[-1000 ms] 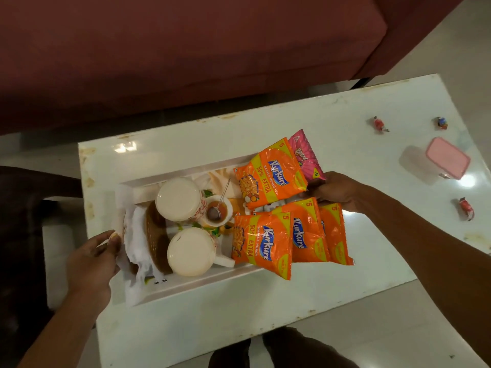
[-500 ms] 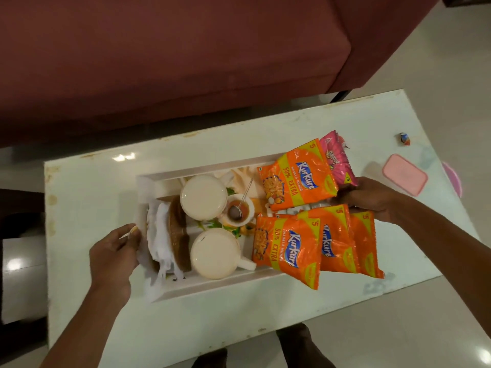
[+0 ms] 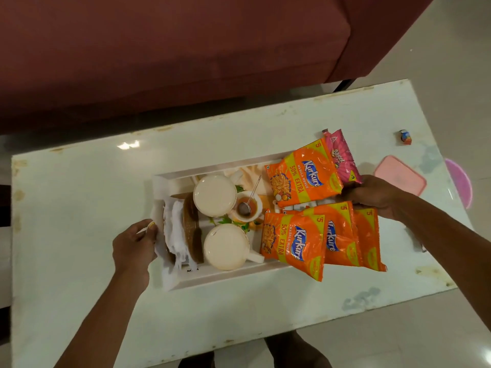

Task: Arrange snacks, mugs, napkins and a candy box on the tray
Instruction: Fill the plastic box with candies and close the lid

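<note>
— Left hand (image 3: 135,243) pinches the tray (image 3: 212,277) at its 9 o'clock end, thumb over the rim just beside the napkins (image 3: 174,232). And the other?

— Right hand (image 3: 372,197) is at the tray's 3 o'clock end with its fingers curled. Their tips go under the orange snack packets (image 3: 292,245), so I cannot tell whether it grasps the rim or the packets.

— What is loaded?

— Two lidded mugs (image 3: 214,195) stand near the middle, one at 12 of the other. A small bowl (image 3: 245,207) with a spoon sits just beside them at 3. The napkins are at 9. The orange packets and a pink packet (image 3: 342,160) are heaped over the 3 o'clock end, spilling past the rim.

— So the candy box is missing?

— I'd judge so. The candy box (image 3: 400,179) lies on the table (image 3: 79,181), off the tray, just beside the right hand at its 3 o'clock. Its long axis runs from about 10 to 4.

— Which hand should take it?

— The right, by my reckoning. The left is well apart from it, across the whole tray. The right would have to let go, reach towards 3, and close across the box's narrow width.

— Is there room for it?

— It looks tight, since the packets cover the near end. A wrapped candy (image 3: 405,136) also lies loose at the box's 12 o'clock.
</note>
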Action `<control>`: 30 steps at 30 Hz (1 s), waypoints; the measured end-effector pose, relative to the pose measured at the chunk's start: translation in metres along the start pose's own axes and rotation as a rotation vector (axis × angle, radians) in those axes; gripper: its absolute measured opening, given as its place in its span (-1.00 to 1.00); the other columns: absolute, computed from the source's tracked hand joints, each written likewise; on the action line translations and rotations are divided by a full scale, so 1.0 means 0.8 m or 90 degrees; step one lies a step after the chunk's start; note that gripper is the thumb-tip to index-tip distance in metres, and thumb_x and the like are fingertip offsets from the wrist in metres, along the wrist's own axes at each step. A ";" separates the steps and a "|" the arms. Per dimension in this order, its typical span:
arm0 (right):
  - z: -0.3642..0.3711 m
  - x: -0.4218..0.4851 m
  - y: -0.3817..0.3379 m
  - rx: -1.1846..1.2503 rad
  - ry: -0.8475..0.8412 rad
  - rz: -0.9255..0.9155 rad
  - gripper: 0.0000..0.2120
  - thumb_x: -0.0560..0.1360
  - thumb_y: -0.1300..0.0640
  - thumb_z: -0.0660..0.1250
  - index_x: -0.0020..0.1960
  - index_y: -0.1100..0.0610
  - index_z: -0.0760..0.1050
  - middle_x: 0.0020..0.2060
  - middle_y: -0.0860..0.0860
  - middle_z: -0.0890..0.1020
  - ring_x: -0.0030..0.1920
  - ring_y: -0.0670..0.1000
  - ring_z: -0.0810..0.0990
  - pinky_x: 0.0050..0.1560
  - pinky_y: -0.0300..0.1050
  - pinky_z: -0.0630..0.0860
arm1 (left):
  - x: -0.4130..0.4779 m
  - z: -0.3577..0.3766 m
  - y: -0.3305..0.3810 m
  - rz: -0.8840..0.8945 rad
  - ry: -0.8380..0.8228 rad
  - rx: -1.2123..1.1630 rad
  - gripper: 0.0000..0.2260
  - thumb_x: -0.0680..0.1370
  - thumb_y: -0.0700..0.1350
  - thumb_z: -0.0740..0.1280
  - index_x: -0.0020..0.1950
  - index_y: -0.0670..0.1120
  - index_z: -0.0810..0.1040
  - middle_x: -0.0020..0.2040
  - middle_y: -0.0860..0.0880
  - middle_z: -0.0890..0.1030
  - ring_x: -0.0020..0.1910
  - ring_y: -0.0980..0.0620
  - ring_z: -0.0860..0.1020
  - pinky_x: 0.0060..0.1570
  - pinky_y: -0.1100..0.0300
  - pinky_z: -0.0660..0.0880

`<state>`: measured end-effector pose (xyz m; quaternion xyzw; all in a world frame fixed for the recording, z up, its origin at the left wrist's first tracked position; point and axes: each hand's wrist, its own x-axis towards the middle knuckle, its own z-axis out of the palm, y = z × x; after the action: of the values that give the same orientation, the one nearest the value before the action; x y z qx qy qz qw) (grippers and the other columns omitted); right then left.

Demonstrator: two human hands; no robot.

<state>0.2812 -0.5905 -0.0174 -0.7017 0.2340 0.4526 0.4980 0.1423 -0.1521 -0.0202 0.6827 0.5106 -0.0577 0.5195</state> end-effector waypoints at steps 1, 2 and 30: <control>-0.002 0.005 0.001 0.000 0.002 0.004 -0.68 0.34 0.19 0.49 0.09 0.16 0.57 -0.10 0.09 0.74 -0.15 0.17 0.73 -0.28 -0.02 0.65 | 0.001 0.004 -0.002 -0.004 0.003 0.003 -0.85 0.57 -0.20 0.36 0.12 -0.08 0.62 0.08 -0.27 0.66 -0.03 -0.19 0.59 0.14 -0.21 0.57; -0.003 0.010 0.000 -0.002 0.005 0.005 -0.70 0.37 0.20 0.48 0.08 0.17 0.57 -0.12 0.09 0.74 -0.17 0.16 0.73 -0.31 -0.03 0.65 | 0.001 0.007 -0.002 -0.007 0.004 0.005 -0.85 0.57 -0.20 0.36 0.12 -0.08 0.62 0.10 -0.27 0.66 0.01 -0.22 0.61 0.15 -0.22 0.56; -0.028 -0.088 0.065 0.137 0.215 -0.109 -0.79 0.55 0.14 0.32 0.13 0.21 0.57 0.05 0.21 0.67 0.03 0.18 0.67 0.13 0.07 0.55 | -0.133 -0.034 -0.018 0.206 0.135 0.050 -0.72 0.57 -0.19 0.36 0.28 -0.10 0.55 0.24 -0.13 0.59 0.00 0.35 0.55 0.00 0.53 0.45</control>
<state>0.2159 -0.6398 0.0201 -0.7275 0.3007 0.2574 0.5605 0.0689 -0.1996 0.0475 0.7777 0.4433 0.0790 0.4386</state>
